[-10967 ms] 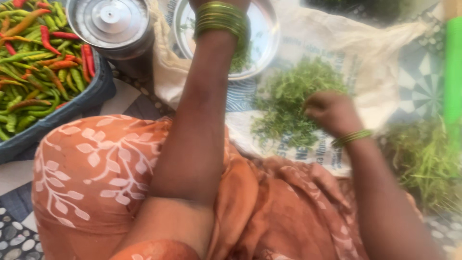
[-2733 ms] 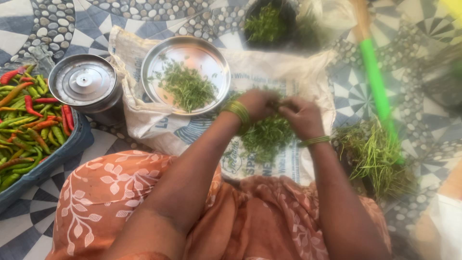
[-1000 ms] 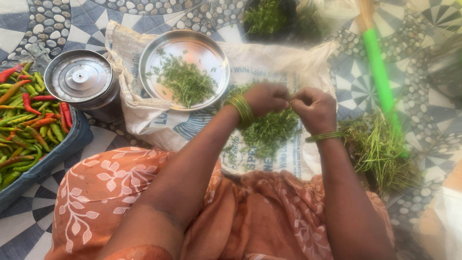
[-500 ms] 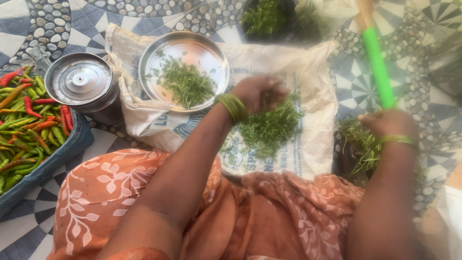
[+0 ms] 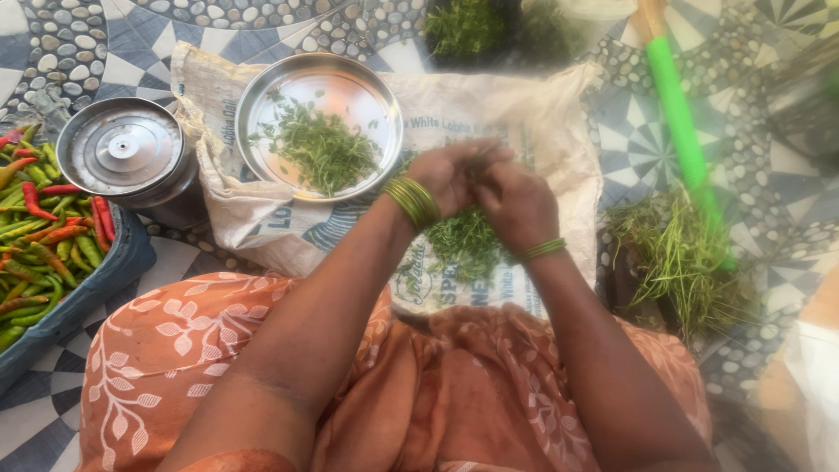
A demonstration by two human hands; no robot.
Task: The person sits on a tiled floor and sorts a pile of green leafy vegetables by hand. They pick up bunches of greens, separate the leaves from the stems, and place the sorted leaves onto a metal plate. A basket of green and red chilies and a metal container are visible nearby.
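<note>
Hands meet again over the herb pile (image 5: 468,240): right hand (image 5: 523,203) is back from the stems (image 5: 677,258) at 3 o'clock, touching left hand (image 5: 450,173). Both pinch a green sprig, so plucking resumes beside the steel plate (image 5: 262,96) at 11 o'clock.

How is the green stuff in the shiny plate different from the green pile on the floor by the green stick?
The chopped-looking leaves in the round steel plate are short, dark green and spread thin. The grassy pile of stems on the tiled floor is long, stringy, paler and heaped up. Both are green herb pieces lying untouched, away from the hands.
</note>
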